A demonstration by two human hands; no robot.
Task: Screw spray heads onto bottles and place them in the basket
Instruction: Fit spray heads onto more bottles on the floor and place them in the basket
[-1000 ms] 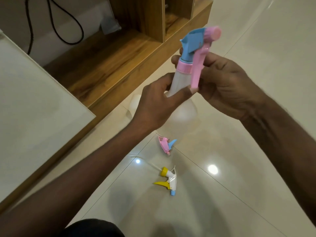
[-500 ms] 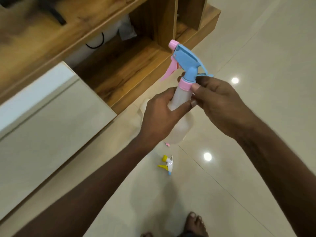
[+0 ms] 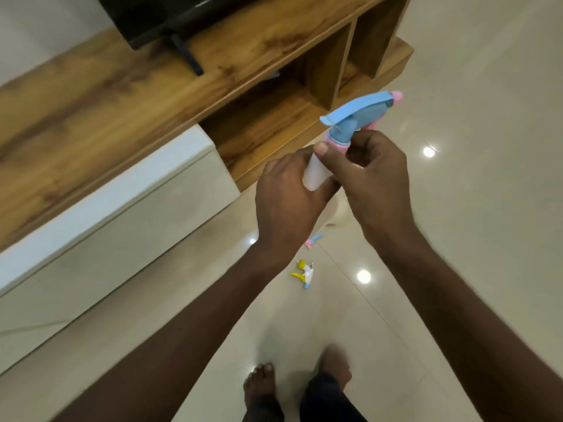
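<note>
I hold a translucent white bottle upright in front of me. My left hand wraps around its body. My right hand pinches the pink collar of the blue and pink spray head that sits on the bottle's neck, nozzle pointing right. On the floor below lie a loose yellow and white spray head and a pink and blue spray head, the latter partly hidden by my left wrist. No basket is in view.
A wooden TV unit with open shelves runs along the left, with a black TV stand on top and a white drawer front below. Glossy cream floor tiles spread to the right. My bare feet stand at the bottom.
The spray head has turned on the bottle, its nozzle swinging from left to right. My right hand shifted its grip on the collar. The view has risen, showing more of the TV unit and my feet.
</note>
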